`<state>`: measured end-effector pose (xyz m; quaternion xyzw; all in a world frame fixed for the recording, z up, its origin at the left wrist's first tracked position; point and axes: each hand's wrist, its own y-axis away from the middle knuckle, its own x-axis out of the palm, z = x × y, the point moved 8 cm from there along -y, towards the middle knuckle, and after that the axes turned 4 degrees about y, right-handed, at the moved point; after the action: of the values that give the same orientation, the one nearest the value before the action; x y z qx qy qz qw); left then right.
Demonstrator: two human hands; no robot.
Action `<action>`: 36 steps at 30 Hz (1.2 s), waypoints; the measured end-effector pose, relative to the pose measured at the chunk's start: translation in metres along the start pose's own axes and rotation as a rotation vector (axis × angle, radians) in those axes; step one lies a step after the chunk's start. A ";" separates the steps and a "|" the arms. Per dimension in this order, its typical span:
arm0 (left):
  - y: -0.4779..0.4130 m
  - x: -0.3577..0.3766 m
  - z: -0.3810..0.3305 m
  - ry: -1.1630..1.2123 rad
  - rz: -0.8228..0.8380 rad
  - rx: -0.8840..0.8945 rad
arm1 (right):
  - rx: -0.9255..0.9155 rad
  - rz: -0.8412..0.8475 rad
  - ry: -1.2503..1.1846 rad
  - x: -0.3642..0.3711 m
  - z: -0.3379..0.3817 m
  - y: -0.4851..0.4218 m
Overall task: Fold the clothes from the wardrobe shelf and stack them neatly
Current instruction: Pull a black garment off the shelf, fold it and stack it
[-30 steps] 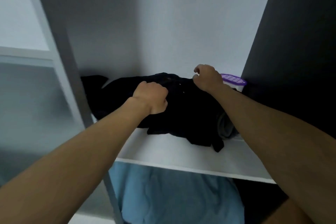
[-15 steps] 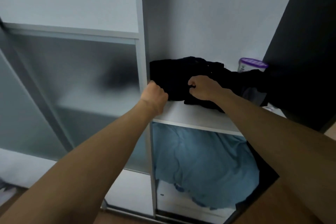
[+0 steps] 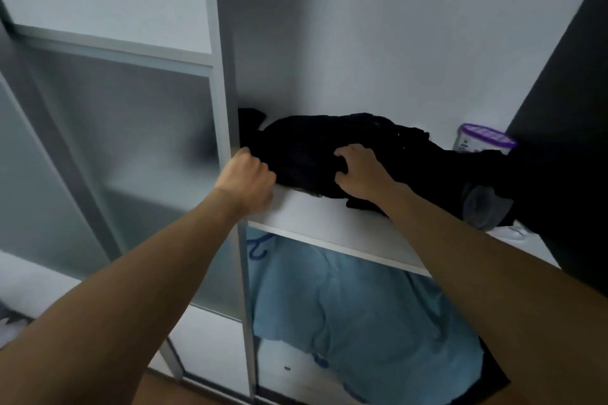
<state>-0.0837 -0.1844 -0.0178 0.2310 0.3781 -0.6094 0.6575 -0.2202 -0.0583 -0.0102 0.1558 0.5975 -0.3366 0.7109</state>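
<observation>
Both hands have dropped from the heap's top to its front left. Right fingers (image 3: 343,152) dig curled into the crumpled black clothes heap (image 3: 312,141), the right hand (image 3: 360,174) gripping it. Left fingers (image 3: 265,173) fold into a fist, the left hand (image 3: 246,179) against the heap's left end; whether they hold cloth, I cannot tell. That heap lies on the white wardrobe shelf (image 3: 329,223), reaching its left edge.

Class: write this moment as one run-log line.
phase: pickup | left hand: grips black clothes | right hand: grips black clothes | black clothes: unfolded, on shelf
</observation>
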 end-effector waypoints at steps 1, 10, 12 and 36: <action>0.002 0.005 0.006 0.005 0.011 -0.012 | -0.022 -0.001 0.011 0.003 0.005 -0.006; 0.013 0.060 0.071 -0.079 0.100 -0.173 | -0.077 0.090 0.072 0.035 0.030 -0.061; 0.014 0.078 0.082 -0.075 0.178 -0.219 | -0.062 0.123 0.063 0.045 0.027 -0.070; -0.056 0.138 0.141 0.780 0.157 -0.511 | 0.096 -0.238 0.234 0.013 0.035 -0.157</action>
<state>-0.1120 -0.3874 -0.0309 0.3016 0.7161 -0.3127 0.5463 -0.2974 -0.1976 0.0136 0.1558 0.6737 -0.4263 0.5832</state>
